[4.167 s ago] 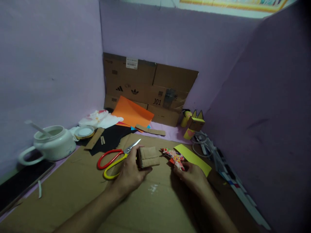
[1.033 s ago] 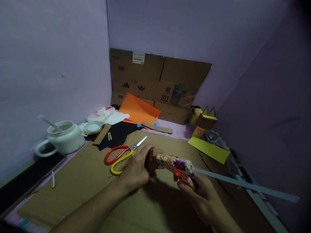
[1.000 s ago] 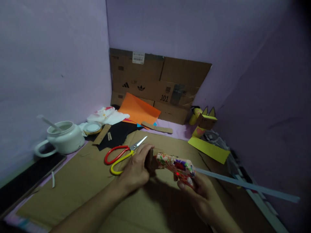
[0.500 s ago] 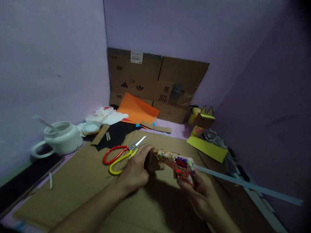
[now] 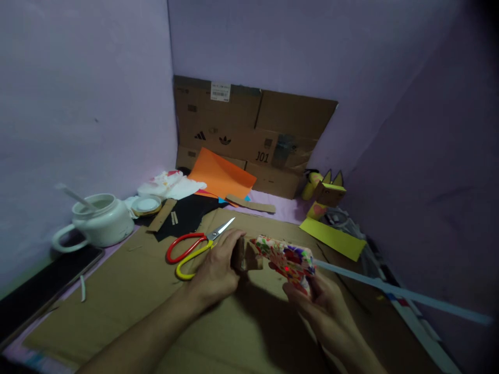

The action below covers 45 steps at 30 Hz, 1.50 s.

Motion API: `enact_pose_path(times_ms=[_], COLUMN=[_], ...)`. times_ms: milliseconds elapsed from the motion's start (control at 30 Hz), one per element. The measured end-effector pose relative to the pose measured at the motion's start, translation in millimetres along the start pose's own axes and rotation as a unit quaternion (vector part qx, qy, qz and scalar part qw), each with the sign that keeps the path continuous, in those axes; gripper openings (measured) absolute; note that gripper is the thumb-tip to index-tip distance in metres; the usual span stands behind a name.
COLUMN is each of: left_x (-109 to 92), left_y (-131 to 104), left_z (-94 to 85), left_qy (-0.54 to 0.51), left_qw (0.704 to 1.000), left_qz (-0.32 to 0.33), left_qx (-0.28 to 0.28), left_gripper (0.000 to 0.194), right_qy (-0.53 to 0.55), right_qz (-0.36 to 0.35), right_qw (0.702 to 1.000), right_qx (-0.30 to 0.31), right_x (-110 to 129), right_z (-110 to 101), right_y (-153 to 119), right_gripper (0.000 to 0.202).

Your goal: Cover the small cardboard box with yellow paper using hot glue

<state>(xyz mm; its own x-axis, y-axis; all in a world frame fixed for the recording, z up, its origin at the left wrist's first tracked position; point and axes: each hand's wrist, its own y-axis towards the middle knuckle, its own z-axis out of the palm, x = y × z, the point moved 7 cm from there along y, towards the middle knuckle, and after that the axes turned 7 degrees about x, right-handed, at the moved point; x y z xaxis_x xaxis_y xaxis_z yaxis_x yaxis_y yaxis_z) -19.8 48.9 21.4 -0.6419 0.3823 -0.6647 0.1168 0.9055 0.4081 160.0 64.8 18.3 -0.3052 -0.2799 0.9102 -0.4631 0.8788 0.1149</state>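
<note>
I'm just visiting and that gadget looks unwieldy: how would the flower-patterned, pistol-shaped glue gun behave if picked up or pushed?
The flower-patterned, pistol-shaped glue gun is probably rigid, judging by its blocky body. The long, pale glue stick jutting from its back could snag or swing it round. That stick, nearly straight though seemingly unsupported, is likely fairly stiff.

Base sheet (image 5: 125,285) and rear panel (image 5: 241,117): brown cardboard, matt. Held block (image 5: 251,261): brown cardboard, matt, layered edge. Flower-patterned tool (image 5: 286,256): smooth surface with slight sheen; base material not determinable. Stick (image 5: 390,286): translucent, smooth, plastic-like. Scissors (image 5: 211,239): bright metal blades; smooth, plastic-looking handles. Pot (image 5: 105,226): white, smooth, glossy, ceramic-like. Orange sheet (image 5: 220,174) and yellow strip (image 5: 331,239): paper, smooth, matt. Black piece (image 5: 191,213): matt; cloth or paper, not distinguishable
</note>
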Motion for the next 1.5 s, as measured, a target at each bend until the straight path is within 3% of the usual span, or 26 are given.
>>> enact_pose_path(times_ms=[367, 833, 1033, 1300, 1500], left_x=[-3, -4, -4, -6, -6], left_y=[-3, -3, -4, -2, -2], left_z=[3.3, 3.1, 2.4, 0.9, -0.7], left_qy=[0.018, 0.026, 0.038, 0.021, 0.022], left_qw=[0.999, 0.999, 0.999, 0.999, 1.000], left_qz=[0.032, 0.036, 0.032, 0.028, 0.018], left_qx=[0.013, 0.009, 0.006, 0.006, 0.005], left_gripper=[0.064, 0.067, 0.066, 0.066, 0.064], right_qy=[-0.078, -0.042, -0.021, 0.003, 0.076], right_qz=[-0.003, -0.001, 0.010, 0.032, 0.014], right_qw=[0.996, 0.999, 0.999, 0.999, 0.997], right_qx=[0.036, 0.014, 0.031, 0.019, 0.027], right_x=[7, 6, 3, -3, 5], right_z=[3, 3, 6, 0, 2], right_y=[0, 1, 0, 0, 2], right_gripper=[0.024, 0.020, 0.017, 0.020, 0.031])
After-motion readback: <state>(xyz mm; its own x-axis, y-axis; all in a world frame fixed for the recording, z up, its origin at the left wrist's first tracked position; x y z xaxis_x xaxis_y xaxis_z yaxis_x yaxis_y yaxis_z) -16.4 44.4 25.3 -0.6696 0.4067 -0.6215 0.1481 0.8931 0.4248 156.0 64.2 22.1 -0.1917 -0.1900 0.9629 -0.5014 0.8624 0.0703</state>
